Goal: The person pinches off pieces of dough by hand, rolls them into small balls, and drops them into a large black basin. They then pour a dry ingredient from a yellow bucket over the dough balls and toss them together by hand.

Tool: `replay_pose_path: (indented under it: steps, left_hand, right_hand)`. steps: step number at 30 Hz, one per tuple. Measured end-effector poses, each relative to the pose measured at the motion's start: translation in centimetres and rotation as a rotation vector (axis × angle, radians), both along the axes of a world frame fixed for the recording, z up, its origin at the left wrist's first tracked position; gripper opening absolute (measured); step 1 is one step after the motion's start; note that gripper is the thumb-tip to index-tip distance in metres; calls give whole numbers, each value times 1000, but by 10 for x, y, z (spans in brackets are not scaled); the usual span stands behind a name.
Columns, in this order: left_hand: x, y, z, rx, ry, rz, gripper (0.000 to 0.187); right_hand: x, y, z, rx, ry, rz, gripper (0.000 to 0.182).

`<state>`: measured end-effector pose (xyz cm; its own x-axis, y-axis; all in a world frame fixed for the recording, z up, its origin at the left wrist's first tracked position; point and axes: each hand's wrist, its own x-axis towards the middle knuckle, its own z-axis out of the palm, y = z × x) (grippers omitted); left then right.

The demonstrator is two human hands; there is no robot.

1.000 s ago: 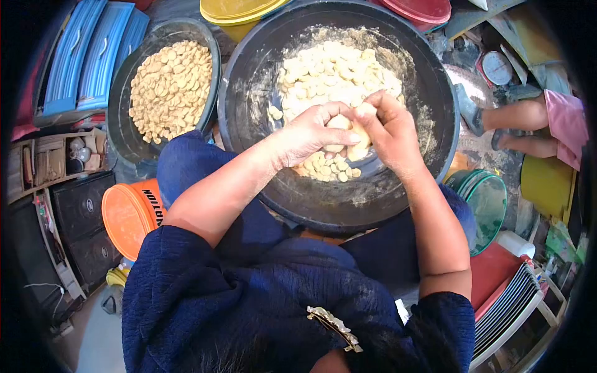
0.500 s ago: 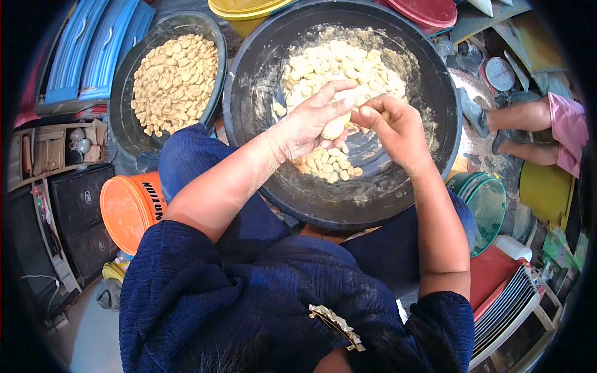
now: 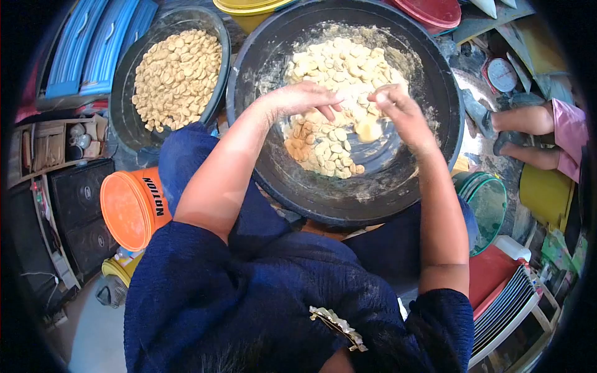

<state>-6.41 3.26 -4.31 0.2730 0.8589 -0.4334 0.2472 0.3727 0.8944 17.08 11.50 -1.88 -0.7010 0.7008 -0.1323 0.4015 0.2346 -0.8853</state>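
Note:
Inside the large black basin (image 3: 429, 180), my left hand (image 3: 305, 99) is open over the pale pieces, its fingers stretched to the right and empty. My right hand (image 3: 401, 115) is on the other side, fingers curled in and thumb against them, slightly blurred; whatever is between them cannot be made out. A smeared pale dough-like lump (image 3: 368, 129) is between and below the hands. Beneath and beyond them spreads a heap of small, flat, roundish floury pieces (image 3: 342, 59). A smaller group of the pieces (image 3: 333, 152) is nearer me, partly in the left hand's shadow.
A smaller dark basin (image 3: 127, 133) holds tanner pieces at the left. Around me stand an orange bucket (image 3: 127, 208), a green bucket (image 3: 485, 211), a yellow tub (image 3: 252, 9) and a red tub (image 3: 429, 12). Another person's legs (image 3: 525, 118) show at the right.
My hands have moved apart, the left one back to the left and up. The pale lump has left my left hand and is now lower right, between the hands.

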Motion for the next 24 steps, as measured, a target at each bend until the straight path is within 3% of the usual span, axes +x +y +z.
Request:
replay_pose_path:
  steps: [2,4,5,6,7,8,9,10,11,13,14,15,17,19,20,21,22,23,24]
  left_hand:
    - [-16,3,-40,6,98,-19,44]
    - [-33,0,-88,-162,274,202,45]
    - [-35,-6,-110,-169,278,441,46]
    - [-42,-12,-144,-222,97,641,47]
    - [-35,-15,-154,-282,30,990,30]
    - [-49,-21,-205,-301,17,1030,28]
    - [-57,-27,-224,-288,53,975,31]
    - [-51,-27,-244,-253,88,1087,36]
    - [-45,-24,-260,-221,123,1207,41]
    - [-42,-15,-274,-99,179,1049,49]
    - [-46,-11,-286,-94,303,951,53]
    - [-48,-9,-306,-102,301,946,53]
    - [-50,-11,-360,-20,374,802,51]
    - [-36,-15,-357,-47,524,806,49]
    - [-37,-14,-335,-177,194,919,44]
    - [-40,-15,-325,-304,-142,1013,40]
    - [-56,-31,-392,-583,-483,965,33]
    - [-57,-32,-397,-594,-482,966,33]
    - [-53,-33,-399,-617,-298,697,30]
  right_hand:
    - [7,12,-36,-115,-138,-44,39]
    - [27,17,-85,-308,-430,-118,48]
    - [39,27,-115,-369,-580,-146,53]
    - [52,36,-147,-408,-776,-69,61]
    - [70,40,-188,-447,-975,12,68]
    - [99,29,-250,-423,-978,-102,75]
    - [98,15,-258,-571,-1050,-158,84]
    - [108,4,-301,-631,-1063,-130,89]
    - [69,-18,-242,-896,-935,-252,88]
    - [53,-59,-362,-1702,-371,-284,82]
    - [-9,-59,-272,-1601,-477,-343,71]
    - [-11,-89,-379,-1456,-336,-378,66]
    - [-87,-102,-315,-1444,220,-418,68]
    - [-128,-76,-292,-1554,-29,-75,71]
    - [-143,-63,-278,-983,-257,-48,67]
    - [-153,-27,-242,-952,-292,211,60]
    - [-159,7,-248,-617,-338,508,50]
    - [-161,30,-249,-415,-334,320,43]
    - [-166,56,-268,-251,-326,51,45]
